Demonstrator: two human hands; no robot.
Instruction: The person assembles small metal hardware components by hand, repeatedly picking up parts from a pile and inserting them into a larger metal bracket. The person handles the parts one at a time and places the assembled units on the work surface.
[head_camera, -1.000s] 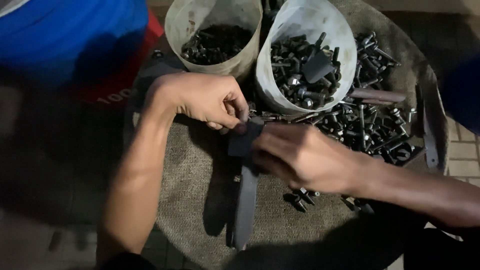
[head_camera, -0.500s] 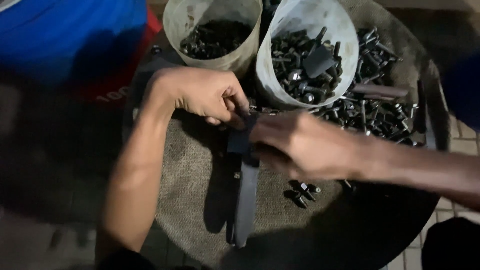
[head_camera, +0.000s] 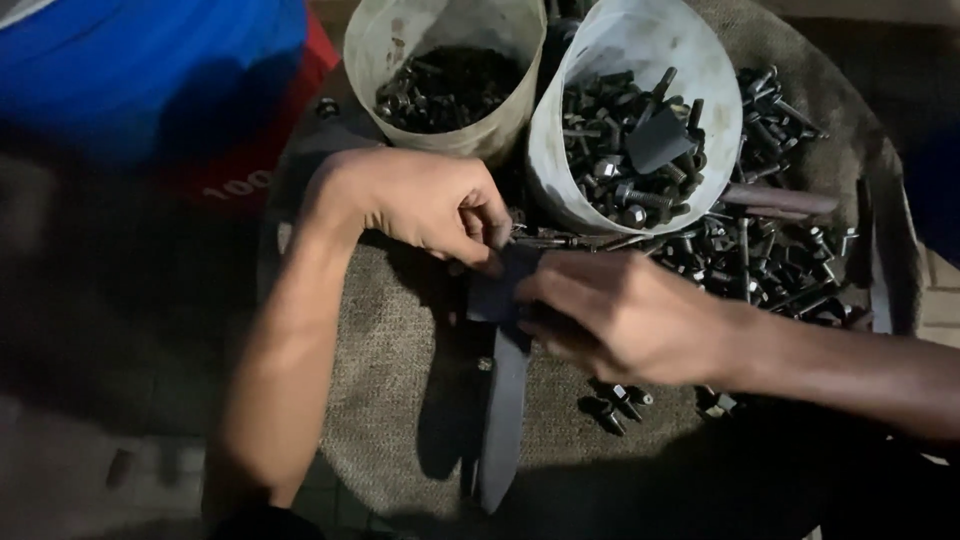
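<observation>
A long, flat, dark metal bracket was seen at the middle of the scene, broad at its far end and narrowing to a strip that ran toward the near edge. It was held just above a coarse, woven, sack-like cloth, between the two hands. The left hand was closed on the bracket's far end, fingers pinched together at its top left corner. The right hand was clamped over the broad part from the right, its fingers curled around the metal; whatever was pinched under them could not be told.

Two pale, translucent plastic tubs were stood at the far side: the left tub was filled with small dark fasteners, the right tub with larger hex-headed bolts. A loose heap of bolts was spread on the cloth at the right, and a few stray bolts lay near the right wrist. A blue rounded container was seen at far left.
</observation>
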